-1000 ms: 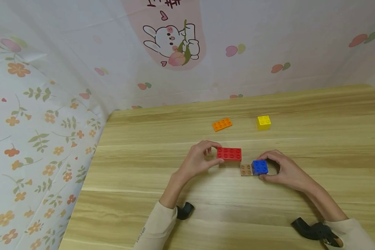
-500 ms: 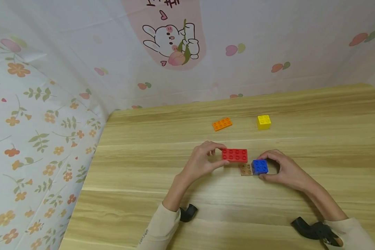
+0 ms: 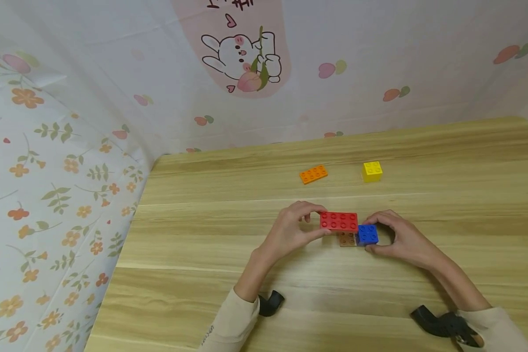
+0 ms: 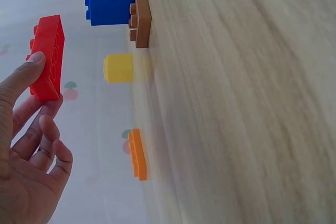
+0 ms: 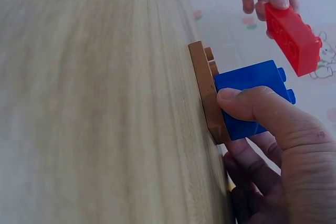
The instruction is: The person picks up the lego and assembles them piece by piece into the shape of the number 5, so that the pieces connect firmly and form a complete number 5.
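Observation:
My left hand (image 3: pixel 290 227) pinches a red building brick (image 3: pixel 339 221) by its left end, thumb on the near side and fingers on the far side. The brick is held up off the table, studs on top, and overlaps a flat brown plate (image 3: pixel 347 239) in the head view. On the right half of that plate stands a square blue brick (image 3: pixel 367 234). My right hand (image 3: pixel 398 239) grips the blue brick from the right; its thumb (image 5: pixel 236 100) lies against the blue side, low by the plate. In the left wrist view, a gap separates the red brick (image 4: pixel 48 59) from the blue one.
Farther back on the wooden table (image 3: pixel 193 225) lie a thin orange plate (image 3: pixel 314 174) and a square yellow brick (image 3: pixel 372 171). A printed cloth (image 3: pixel 158 73) hangs behind the table, and a floral one (image 3: pixel 66 195) on the left.
My left hand has carried the red brick to the right, from beside the brown plate to over it. My right hand has stayed on the blue brick.

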Motion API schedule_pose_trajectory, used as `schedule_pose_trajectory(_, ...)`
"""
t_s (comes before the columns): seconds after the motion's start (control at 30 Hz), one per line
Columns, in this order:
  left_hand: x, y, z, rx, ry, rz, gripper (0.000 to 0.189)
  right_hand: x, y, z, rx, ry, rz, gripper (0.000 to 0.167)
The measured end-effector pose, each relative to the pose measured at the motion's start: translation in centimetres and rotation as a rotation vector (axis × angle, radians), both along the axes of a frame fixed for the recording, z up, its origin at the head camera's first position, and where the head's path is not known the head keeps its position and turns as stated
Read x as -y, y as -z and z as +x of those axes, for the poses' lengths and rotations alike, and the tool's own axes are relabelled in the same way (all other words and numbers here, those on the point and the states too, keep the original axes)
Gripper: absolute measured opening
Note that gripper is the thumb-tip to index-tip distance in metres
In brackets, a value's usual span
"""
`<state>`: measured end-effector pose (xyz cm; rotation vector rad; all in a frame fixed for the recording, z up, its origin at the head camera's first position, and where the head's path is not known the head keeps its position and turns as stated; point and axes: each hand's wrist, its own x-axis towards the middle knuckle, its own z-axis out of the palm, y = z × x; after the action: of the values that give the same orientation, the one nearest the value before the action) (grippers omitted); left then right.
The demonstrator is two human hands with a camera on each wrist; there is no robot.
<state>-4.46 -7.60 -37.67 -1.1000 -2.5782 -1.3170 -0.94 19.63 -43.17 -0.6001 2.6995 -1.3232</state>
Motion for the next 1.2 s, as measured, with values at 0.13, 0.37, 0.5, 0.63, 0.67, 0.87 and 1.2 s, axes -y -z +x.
schedule_pose_trajectory(0.13, -0.1, 0.1, 0.1, -0.01, -0.011, -0.023, 0.035, 0.0, 0.0, 0.0, 0.009, -0.001, 0.003, 0.041)
schedule_pose_trajectory(0.37, -0.3, 0.0, 0.2, -0.008, -0.012, -0.016, 0.036, -0.2, 0.2, 0.0, 0.009, 0.009, 0.021, 0.042)
schedule_pose_trajectory(0.5, -0.6, -0.1, 0.3, -0.001, -0.007, -0.009, 0.036, -0.2, 0.3, 0.0, 0.008, 0.007, 0.019, 0.042)
schedule_pose_trajectory(0.63, -0.8, -0.1, 0.4, 0.002, -0.003, -0.012, 0.036, -0.2, 0.3, 0.0, 0.01, 0.011, 0.015, 0.042)
schedule_pose_trajectory(0.67, -0.9, -0.1, 0.4, 0.004, -0.004, -0.011, 0.036, -0.2, 0.3, 0.0, 0.01, 0.011, 0.015, 0.042)
schedule_pose_trajectory(0.87, -1.2, -0.1, 0.6, 0.006, -0.009, -0.008, 0.037, -0.2, 0.3, 0.0, 0.028, 0.018, 0.019, 0.041)
schedule_pose_trajectory(1.2, -1.4, 0.3, 0.6, -0.015, -0.005, -0.01, 0.037, -0.1, 0.2, 0.0, 0.027, 0.022, 0.033, 0.042)
